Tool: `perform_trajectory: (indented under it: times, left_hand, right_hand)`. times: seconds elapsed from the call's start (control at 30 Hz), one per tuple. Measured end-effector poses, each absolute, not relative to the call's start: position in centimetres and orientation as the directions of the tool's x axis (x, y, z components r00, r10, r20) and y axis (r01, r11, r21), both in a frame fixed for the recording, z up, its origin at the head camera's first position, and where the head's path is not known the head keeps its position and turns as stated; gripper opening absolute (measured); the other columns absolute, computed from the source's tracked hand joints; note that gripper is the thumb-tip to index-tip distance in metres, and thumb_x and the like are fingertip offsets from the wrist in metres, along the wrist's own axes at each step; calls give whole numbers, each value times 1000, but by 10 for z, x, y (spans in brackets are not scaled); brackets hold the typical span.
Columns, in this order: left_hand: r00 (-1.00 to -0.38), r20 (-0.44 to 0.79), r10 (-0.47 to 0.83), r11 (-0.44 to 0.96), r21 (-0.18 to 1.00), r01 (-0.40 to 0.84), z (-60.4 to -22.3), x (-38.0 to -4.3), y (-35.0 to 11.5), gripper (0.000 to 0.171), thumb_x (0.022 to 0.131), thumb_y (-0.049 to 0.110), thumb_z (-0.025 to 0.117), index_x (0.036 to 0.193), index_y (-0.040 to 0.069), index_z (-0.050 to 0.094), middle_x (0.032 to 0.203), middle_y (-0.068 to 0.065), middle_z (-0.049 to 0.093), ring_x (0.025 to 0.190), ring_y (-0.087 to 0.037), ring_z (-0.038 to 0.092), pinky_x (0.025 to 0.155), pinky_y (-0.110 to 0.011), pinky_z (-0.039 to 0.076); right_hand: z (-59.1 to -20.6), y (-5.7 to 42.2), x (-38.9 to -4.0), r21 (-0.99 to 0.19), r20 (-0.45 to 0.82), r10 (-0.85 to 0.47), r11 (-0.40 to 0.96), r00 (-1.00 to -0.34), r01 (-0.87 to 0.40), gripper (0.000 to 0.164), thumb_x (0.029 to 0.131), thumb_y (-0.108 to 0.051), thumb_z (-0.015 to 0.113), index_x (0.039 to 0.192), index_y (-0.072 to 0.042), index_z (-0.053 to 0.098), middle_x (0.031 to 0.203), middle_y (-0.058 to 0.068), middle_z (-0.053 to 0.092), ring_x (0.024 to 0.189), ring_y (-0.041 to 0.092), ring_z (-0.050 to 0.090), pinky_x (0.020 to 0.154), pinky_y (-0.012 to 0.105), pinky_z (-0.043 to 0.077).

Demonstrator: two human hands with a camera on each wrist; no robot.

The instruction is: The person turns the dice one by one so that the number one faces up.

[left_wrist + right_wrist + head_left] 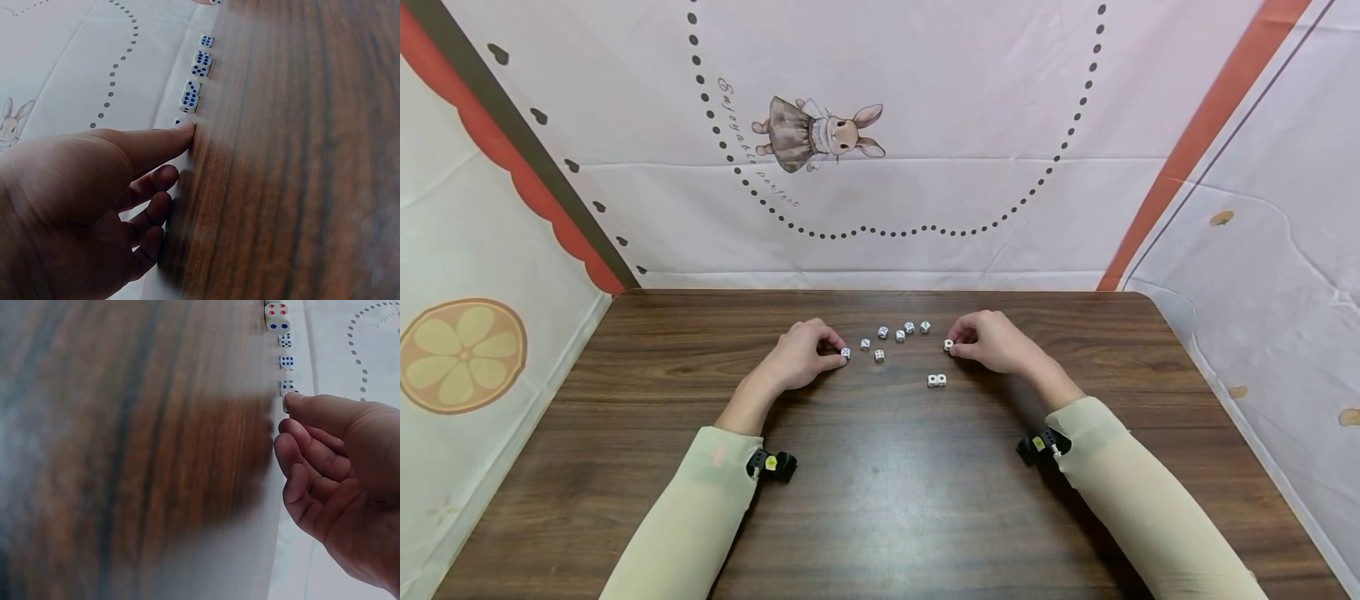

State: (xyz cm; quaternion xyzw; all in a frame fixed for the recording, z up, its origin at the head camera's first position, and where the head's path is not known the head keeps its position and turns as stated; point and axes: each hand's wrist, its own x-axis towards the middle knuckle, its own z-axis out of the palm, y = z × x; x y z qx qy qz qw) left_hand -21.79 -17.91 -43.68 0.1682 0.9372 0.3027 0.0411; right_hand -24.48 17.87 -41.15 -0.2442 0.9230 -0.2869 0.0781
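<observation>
My left hand (801, 354) pinches a white die (846, 353) between thumb and fingers at the left end of a loose group of dice. In the left wrist view the thumb covers most of that die (178, 122). On the other side, my right hand (994, 342) holds another white die (948, 344) by its fingertips, low over the table; the right wrist view shows the thumb partly hiding it. Several loose dice lie between the hands, including one die (879, 356) nearer me and one die (925, 327) at the back.
Two dice (937, 381) sit side by side, nearer me than the right hand. The brown wooden table (880, 500) ends at a patterned cloth (970, 125) behind it. Small black wrist cameras are strapped on both sleeves.
</observation>
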Motion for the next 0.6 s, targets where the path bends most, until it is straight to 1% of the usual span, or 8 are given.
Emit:
perform_trajectory:
  times: [0.13,0.3,0.6]
  left_hand:
    - [-940,28,340,760,581,292,-437,-218,-179,12,93,26,84,102,19,81,104,1,65,105,-24,58,98,-54,38]
    - [-940,32,340,763,575,295,-437,-219,-179,12,93,26,85,102,19,81,103,2,65,103,-23,58,97,-51,39]
    - [-938,38,344,762,573,302,-437,-219,-179,12,93,26,85,102,18,81,102,2,65,102,-22,59,94,-49,40]
  right_hand:
    - [-409,180,-241,-566,-3,-496,717,-868,-407,7,94,-11,81,99,-8,77,86,-3,72,80,15,65,75,36,52]
    - [-403,182,-235,-565,7,-504,711,-864,-419,7,94,-12,81,100,-8,77,85,-4,72,80,14,65,75,36,52]
    - [-397,185,-223,-585,26,-538,675,-842,-450,8,93,-11,82,99,-10,77,81,-7,70,76,12,63,72,34,51]
